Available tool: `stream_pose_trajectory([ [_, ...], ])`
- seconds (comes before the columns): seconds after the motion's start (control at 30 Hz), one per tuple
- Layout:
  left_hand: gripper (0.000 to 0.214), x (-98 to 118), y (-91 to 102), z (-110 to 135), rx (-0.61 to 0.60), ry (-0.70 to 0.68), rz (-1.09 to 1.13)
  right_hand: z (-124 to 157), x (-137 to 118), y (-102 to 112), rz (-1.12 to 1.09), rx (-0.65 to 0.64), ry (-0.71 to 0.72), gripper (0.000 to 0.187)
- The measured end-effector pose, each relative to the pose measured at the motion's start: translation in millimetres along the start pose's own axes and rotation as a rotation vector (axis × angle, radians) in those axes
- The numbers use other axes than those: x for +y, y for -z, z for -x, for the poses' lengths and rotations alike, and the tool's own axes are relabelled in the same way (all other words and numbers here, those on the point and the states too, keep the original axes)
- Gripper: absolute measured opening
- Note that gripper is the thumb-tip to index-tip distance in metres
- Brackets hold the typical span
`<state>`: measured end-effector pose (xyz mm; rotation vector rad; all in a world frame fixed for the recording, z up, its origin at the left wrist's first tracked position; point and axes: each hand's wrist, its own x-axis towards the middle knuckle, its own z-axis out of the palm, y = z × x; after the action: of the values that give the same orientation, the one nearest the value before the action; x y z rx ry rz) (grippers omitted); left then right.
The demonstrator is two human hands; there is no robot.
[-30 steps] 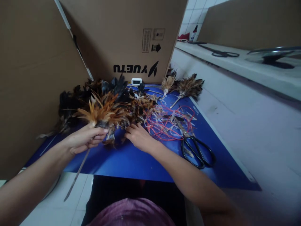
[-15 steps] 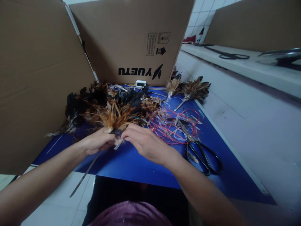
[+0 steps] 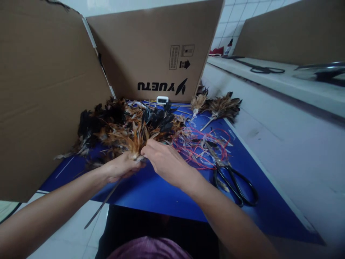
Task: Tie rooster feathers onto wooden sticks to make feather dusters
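Observation:
My left hand (image 3: 122,167) is closed round the base of a feather duster (image 3: 137,138), whose orange-brown feathers fan upward. Its thin stick (image 3: 101,205) slants down out of my fist, past the table's front edge. My right hand (image 3: 165,158) is pinched against the duster's binding, right beside the left fingers; what lies between its fingertips is hidden. Behind the duster spreads a heap of brown and black feathers (image 3: 107,122). To the right of my right hand are tangled red and white strings (image 3: 190,154) and black-handled scissors (image 3: 229,172), lying with blades pointing away.
Two feather bundles (image 3: 223,108) lie at the back right of the blue table (image 3: 172,201). A small white digital display (image 3: 162,100) stands before the cardboard panel (image 3: 151,46). Another cardboard panel (image 3: 40,100) walls the left side. On the right ledge lies a second pair of scissors (image 3: 266,69).
Both hands and the duster have shifted slightly right. My right fingertips have moved from below the binding up to the feathers' base. A pale strip end under them is now out of sight.

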<state>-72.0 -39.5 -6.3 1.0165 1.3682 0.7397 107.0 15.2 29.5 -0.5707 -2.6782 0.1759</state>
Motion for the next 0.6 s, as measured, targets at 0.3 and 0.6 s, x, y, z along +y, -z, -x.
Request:
stream_pose_trajectory([
  [0.3, 0.034, -3.9, -5.4, -5.9, -0.051, 0.013, -0.023, -5.7, 2.8, -0.9, 0.002, -0.102, 0.01, 0.019],
  [0.6, 0.038, -3.6, -2.5, -8.8, -0.065, 0.056, -0.038, -5.5, 6.5, 1.5, -0.093, -0.152, -0.011, 0.013],
])
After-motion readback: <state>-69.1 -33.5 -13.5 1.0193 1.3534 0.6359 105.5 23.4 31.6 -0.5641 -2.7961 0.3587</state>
